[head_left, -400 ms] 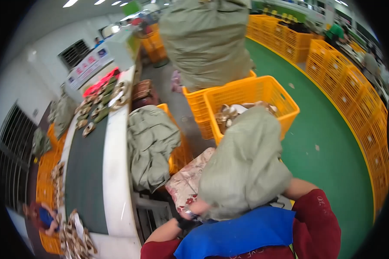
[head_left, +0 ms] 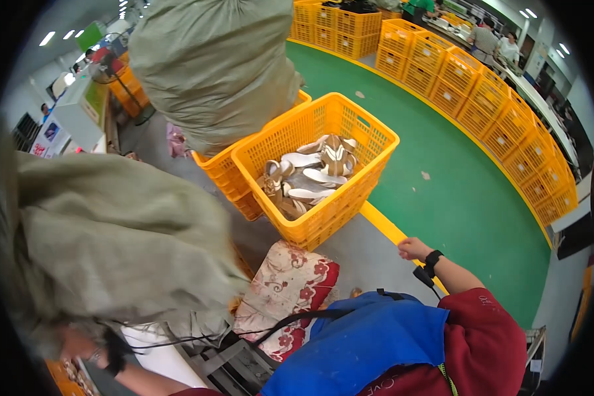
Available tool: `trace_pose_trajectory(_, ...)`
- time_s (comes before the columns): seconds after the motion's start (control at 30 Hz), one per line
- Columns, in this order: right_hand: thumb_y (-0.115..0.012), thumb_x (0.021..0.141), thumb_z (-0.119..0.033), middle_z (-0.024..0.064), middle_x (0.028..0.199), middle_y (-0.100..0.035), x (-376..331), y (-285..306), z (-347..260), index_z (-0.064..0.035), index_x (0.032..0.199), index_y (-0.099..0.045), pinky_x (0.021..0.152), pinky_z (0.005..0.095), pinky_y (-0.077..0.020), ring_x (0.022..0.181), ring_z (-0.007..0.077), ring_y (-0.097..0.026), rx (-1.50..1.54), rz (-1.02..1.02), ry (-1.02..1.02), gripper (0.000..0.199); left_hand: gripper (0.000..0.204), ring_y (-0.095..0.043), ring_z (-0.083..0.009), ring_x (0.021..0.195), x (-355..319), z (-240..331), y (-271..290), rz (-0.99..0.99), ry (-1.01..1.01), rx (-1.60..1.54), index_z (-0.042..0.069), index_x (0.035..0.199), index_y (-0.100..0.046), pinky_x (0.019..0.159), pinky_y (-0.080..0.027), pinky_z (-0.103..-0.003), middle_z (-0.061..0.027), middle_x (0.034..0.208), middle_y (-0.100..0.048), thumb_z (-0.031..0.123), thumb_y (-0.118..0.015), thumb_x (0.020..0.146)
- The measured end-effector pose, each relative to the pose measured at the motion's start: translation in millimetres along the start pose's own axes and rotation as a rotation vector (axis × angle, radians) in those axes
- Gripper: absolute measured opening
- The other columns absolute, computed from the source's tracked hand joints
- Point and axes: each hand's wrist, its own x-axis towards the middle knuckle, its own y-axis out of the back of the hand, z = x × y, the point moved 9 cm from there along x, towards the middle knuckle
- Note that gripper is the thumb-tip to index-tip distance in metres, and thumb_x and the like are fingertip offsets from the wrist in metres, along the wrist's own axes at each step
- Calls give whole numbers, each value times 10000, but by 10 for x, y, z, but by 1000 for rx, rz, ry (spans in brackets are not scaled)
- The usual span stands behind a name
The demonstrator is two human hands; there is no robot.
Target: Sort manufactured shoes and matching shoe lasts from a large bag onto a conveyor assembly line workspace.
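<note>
At the lower left my left hand (head_left: 79, 348) grips the edge of a grey-green woven sack (head_left: 125, 231), which billows up and is partly blurred. My right hand (head_left: 414, 249) is raised over the yellow floor line, fingers curled in, with nothing visible in it. Ahead of me, a yellow plastic crate (head_left: 340, 210) holds several brown-and-white shoes (head_left: 334, 157). Between the crate and my lap lies a floral cushion (head_left: 287, 280) with a red side.
A huge stuffed sack (head_left: 214, 72) stands in a yellow crate behind the shoe crate. Stacked yellow crates (head_left: 462, 72) line the green floor (head_left: 435, 171). A standing fan (head_left: 112, 59) is at the back left, and several people work at the far right table.
The sack has swung from in front of me to the left with my left hand. My right hand has come off it, uncovering the shoes. The view has turned right.
</note>
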Motion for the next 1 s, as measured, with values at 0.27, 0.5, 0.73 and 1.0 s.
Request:
trace_pose_trajectory(0.27, -524, 803, -233, 1, 724, -602, -320, 174, 704, -89, 892, -601, 498, 228, -454, 579, 84, -561, -389, -122, -423, 186, 319, -620, -241, 751, -1600, 1364, -2574, -1075, -86, 61, 48, 759, -660, 639, -486, -339, -137, 770, -640, 359, -602, 724)
trace_pose_trajectory(0.5, -503, 815, -179, -14, 704, -551, 849, 700, -437, -62, 856, -594, 544, 225, -437, 602, 79, -520, -444, -264, -172, 155, 781, -575, -337, 956, -533, 1160, -1481, -1521, 545, 89, -74, 980, -587, 773, -463, -393, -242, 977, -601, 562, -710, 545)
trace_pose_trajectory(0.73, -580, 799, -285, -11, 664, -537, 3237, 1032, -2993, -48, 821, -607, 502, 203, -400, 567, 66, -497, -82, -168, 258, 240, 575, -582, -239, 970, 2827, 4620, -1599, -988, 533, -841, -15, 1205, -440, 820, -463, -304, -181, 1022, -598, 82, -692, 698)
trace_pose_trajectory(1.0, -534, 775, -307, 241, 990, -586, 5564, 908, -3071, 40, 965, -588, 818, 408, -436, 942, 350, -560, -587, 203, 190, 399, 852, -265, -377, 1242, 4087, 7497, -4789, -891, -3, -634, 117, 1340, -269, 1002, -276, -438, -214, 1311, -326, 116, -725, 620)
